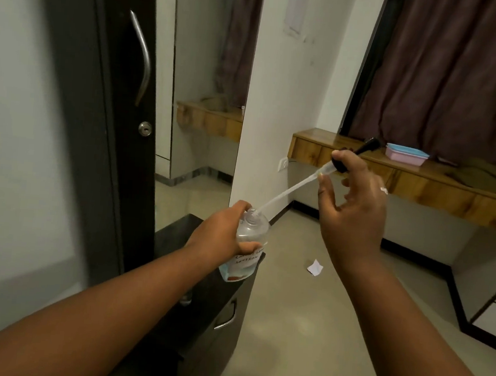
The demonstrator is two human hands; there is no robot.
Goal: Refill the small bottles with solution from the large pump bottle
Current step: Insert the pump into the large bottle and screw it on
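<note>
The left hand (221,236) gripped the clear pump bottle (248,241) above the dark cabinet (199,318), fingers wrapped around its shoulder. The right hand (353,203) pinched the black pump head (340,163) between thumb and fingertips, its dip tube (288,191) slanting into the bottle's open neck

We see handwriting in dark capitals on the white label (248,259) of the clear plastic pump bottle (248,241). Its lower line seems to read "SOLUTION"; the upper line is mostly hidden behind the thumb of the left hand (221,236). We cannot read the pale paper sheet (298,10) pinned to the wall.
</note>
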